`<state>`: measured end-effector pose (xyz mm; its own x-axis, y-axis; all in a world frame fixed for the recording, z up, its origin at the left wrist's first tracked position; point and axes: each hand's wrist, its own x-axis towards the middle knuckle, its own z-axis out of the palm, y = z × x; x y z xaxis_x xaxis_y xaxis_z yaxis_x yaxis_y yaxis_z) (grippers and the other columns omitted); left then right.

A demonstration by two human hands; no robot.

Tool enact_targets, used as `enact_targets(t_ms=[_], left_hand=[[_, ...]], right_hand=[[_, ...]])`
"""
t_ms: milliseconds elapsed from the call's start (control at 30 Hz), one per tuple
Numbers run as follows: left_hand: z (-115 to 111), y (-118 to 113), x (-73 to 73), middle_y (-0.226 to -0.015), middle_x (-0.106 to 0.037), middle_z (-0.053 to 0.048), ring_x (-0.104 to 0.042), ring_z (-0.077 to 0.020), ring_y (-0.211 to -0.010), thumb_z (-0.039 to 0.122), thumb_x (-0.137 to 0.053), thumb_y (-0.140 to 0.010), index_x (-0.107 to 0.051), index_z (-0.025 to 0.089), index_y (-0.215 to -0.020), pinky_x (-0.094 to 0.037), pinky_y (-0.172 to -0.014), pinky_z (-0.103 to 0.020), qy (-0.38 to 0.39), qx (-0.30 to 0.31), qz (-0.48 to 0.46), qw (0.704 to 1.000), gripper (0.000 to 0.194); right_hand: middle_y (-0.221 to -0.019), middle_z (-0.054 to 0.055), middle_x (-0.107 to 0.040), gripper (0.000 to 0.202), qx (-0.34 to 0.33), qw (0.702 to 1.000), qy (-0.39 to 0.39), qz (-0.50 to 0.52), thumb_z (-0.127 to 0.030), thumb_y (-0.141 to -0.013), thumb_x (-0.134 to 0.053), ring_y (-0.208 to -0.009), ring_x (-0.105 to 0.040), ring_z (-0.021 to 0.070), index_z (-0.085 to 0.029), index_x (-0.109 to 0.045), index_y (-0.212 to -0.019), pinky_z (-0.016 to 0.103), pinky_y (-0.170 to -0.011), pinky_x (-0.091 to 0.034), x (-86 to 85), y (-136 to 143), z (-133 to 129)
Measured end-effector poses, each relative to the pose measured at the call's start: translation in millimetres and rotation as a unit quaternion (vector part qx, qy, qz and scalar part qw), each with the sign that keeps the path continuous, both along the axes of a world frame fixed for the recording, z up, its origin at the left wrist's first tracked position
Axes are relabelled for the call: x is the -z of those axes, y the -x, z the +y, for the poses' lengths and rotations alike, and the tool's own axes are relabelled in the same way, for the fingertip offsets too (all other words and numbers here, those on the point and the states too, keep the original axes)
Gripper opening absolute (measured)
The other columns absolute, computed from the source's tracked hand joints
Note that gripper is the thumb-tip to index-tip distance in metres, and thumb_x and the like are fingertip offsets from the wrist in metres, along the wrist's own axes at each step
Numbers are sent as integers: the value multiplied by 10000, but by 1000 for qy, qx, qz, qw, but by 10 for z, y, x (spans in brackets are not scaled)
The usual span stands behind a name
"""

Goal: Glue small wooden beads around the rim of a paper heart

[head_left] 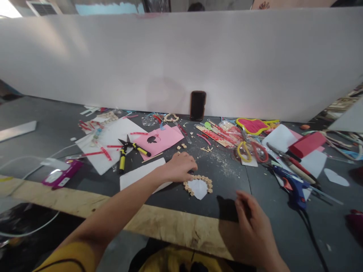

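Note:
A heart-shaped white paper (199, 188) lies on the dark table, with small light wooden pieces (209, 182) set along its upper and side edges. My left hand (181, 167) is at its upper left, palm down, fingers bent and the thumb apart from them; nothing shows between them. My right hand (253, 223) hovers over the near edge, right of the heart. Its thumb and fingers curl together at the tips, and anything inside is hidden. A few loose wooden pieces (183, 146) lie just beyond my left hand. White paper (141, 174) lies under my left forearm.
Yellow-black pliers (122, 160) and pink paper (167, 139) lie to the left, near a purple power strip (64, 174). A phone (197, 105) leans against the white panel (119, 56). Scissors (251, 149) and a blue glue gun (293, 183) with a trailing cord lie right.

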<state>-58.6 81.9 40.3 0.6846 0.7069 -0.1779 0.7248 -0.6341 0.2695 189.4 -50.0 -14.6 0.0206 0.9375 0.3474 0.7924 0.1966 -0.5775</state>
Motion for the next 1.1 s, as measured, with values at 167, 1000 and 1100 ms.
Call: enact_targets(t_ms=[167,1000,1100], left_hand=[[-63,107,77,-1082,-640,-25,-523,-204,-1059,228,-595,-775,-625,223,-1027,-376,-936,-324,18,-20,-70,997,254],[-210,84,301,-1094,-603,-42,-468,-251,-1087,287,-571,-765,-645,205,-962,-373,-964,-398,-6,-101,-109,989,225],[-216,73,291,-1088,-609,-42,-475,-249,-1082,260,-555,-772,-652,201,-928,-379,-959,-400,-13,-107,-106,989,193]], right_hand=[[-1026,87,-607,233,-103,986,-22,-128,-290,-852,-508,-967,-518,243,-231,-617,-1049,405,-835,-451,-251,261,393],[-1160,89,-568,228,-119,972,52,-194,-248,-814,-564,-1082,-423,283,-226,-640,-1028,460,-870,-395,-60,822,768],[-1166,90,-568,245,-121,972,50,-197,-259,-818,-563,-1086,-424,284,-225,-633,-1050,462,-873,-397,-51,811,772]])
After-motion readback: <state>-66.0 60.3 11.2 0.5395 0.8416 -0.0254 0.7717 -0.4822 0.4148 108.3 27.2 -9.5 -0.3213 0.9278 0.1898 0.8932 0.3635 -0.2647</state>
